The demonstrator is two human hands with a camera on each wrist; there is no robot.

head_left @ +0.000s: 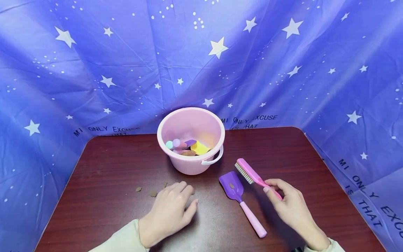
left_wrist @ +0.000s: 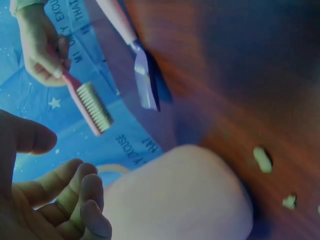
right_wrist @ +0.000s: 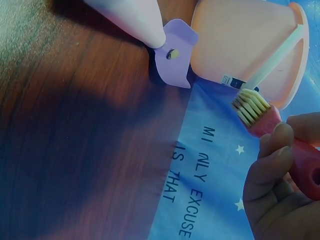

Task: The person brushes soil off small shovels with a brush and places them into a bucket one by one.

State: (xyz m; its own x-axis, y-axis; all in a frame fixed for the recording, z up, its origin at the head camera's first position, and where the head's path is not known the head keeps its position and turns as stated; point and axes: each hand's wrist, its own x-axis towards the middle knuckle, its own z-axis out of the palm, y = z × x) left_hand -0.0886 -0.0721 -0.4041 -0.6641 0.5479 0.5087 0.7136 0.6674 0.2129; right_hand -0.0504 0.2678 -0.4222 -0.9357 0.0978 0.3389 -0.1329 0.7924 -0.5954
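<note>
My right hand [head_left: 291, 206] grips the handle of a pink brush [head_left: 248, 170], held above the table with its pale bristles toward the left. Just left of it a purple toy shovel [head_left: 236, 194] with a pink handle lies on the table. A small brown scrap [head_left: 232, 186] sits in its blade. My left hand [head_left: 171, 211] holds nothing, its fingers loosely bent and the thumb apart, as the left wrist view shows. Several brown scraps [head_left: 153, 193] lie by its fingers on the tabletop; the hand may hide others.
A pink bucket [head_left: 192, 167] with a white handle [head_left: 215, 160] stands at the back middle. Inside are a yellow piece [head_left: 200, 148], a purple piece and other colourful things, partly hidden by the rim. Blue star-printed cloth [head_left: 141, 63] hangs round the dark red table [head_left: 104, 168].
</note>
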